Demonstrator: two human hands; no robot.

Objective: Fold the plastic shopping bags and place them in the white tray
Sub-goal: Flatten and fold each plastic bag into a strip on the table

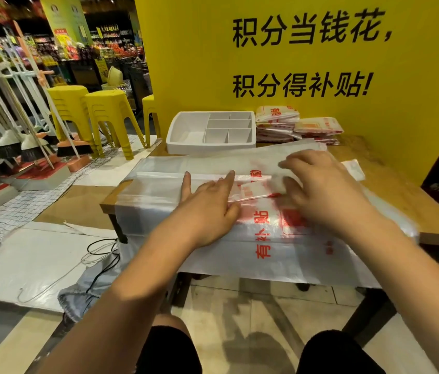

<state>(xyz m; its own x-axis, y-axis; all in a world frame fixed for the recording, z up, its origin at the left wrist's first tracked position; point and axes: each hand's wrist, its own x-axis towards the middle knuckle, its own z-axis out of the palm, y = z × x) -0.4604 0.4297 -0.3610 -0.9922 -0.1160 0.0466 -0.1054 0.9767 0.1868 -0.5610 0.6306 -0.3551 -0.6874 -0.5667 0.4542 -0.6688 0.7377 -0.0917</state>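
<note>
on the wooden table (pixel 402 201) directly in front of me, one plastic shopping bag (pixel 159 190) lies spread flat, red print up, its near edge hanging over the table's front. the left hand (pixel 207 203) rests palm down on the film near the middle, fingers straight and spread apart, pinning it. the right hand (pixel 323 193) is just beside it, over a narrow folded strip of the same bag. it is motion-blurred, and i cannot tell whether its fingers clamp the strip or only brush it. judgement: the step in hand is an early lengthwise fold. to do it well, i would use the left palm as the anchor, bring one long edge over in line with the other, then sweep outward from the anchor to push the air out, since thin film is likely to slide and balloon if released early. the overhang may drag the bag off square, which i rate the chief risk. containers: the white tray (pixel 210 148) stands at the back of the table, beyond the bag, divided into one large compartment toward my left and several small ones toward my right. no folded bag shows in any compartment visible to me. just beside the tray, to my right, a stack of bag bundles (pixel 296 125) sits against the yellow wall.
</note>
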